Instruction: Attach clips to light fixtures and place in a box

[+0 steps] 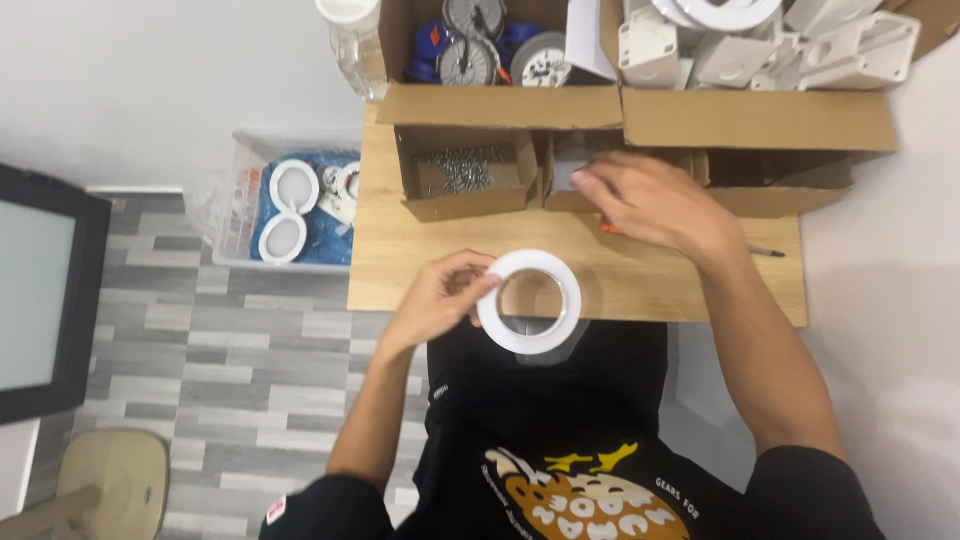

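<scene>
From the head view, your left hand (440,300) pinches the rim of a white plastic ring (530,302), thumb on top and fingers curled beneath, holding it tilted over the near edge of the light wooden tabletop (690,285), just above your lap. Your right hand (650,200) reaches forward with the fingers loosely bent toward the middle small open cardboard box (572,175); the fingertips sit at its opening, and you cannot tell from here whether they have closed on anything. The neighbouring small cardboard box (465,172) to its left holds a heap of silver metal screws (460,170). Behind these stand a larger cardboard box of round metal-and-blue parts (470,45) and another of white plastic brackets (760,40). Beside the table on the floor a clear plastic tub (285,205) carries more white rings. By the look of it you are at the picking stage, fetching a small piece for the ring in hand; the next move calls for a sure fingertip pinch in that box while you keep the ring steady and level.
</scene>
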